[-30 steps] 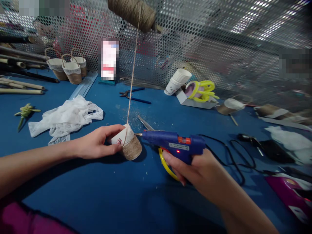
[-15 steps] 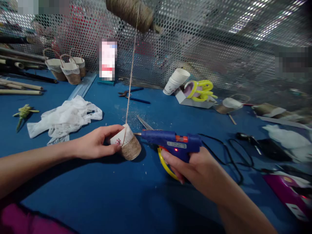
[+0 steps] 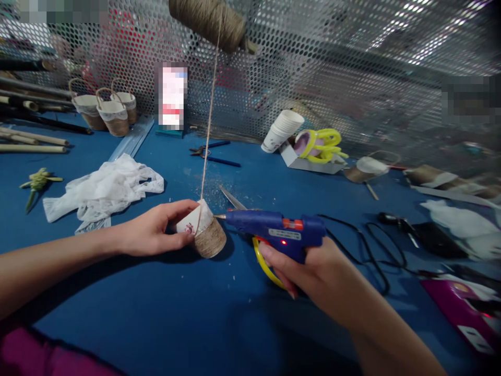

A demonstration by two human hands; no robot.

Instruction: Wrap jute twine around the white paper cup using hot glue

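Observation:
My left hand (image 3: 166, 227) is closed around the rim end of a white paper cup (image 3: 191, 222), which lies tilted over the table. Brown twine covers the cup's base half in tight rows. From the cup a strand of twine (image 3: 209, 125) runs up to a large spool (image 3: 207, 23) overhead. My right hand (image 3: 301, 266) grips a blue hot glue gun (image 3: 258, 222) with a red light lit on its side. The gun's nozzle is at the cup's edge, by the twine; whether it touches I cannot tell. Scissors (image 3: 266, 263) with yellow handles lie partly hidden beneath the gun.
White lace (image 3: 117, 188) is heaped at left, near finished twine baskets (image 3: 113, 117). Pliers (image 3: 215, 154) lie behind the cup. Stacked paper cups (image 3: 282, 130) lean by a white box (image 3: 309, 162) at the back. The black cord (image 3: 364, 245) loops at right. A perforated metal screen (image 3: 332, 78) stands behind.
Almost nothing differs. The view has shifted very slightly, while both hands, the cup and the glue gun keep nearly the same places.

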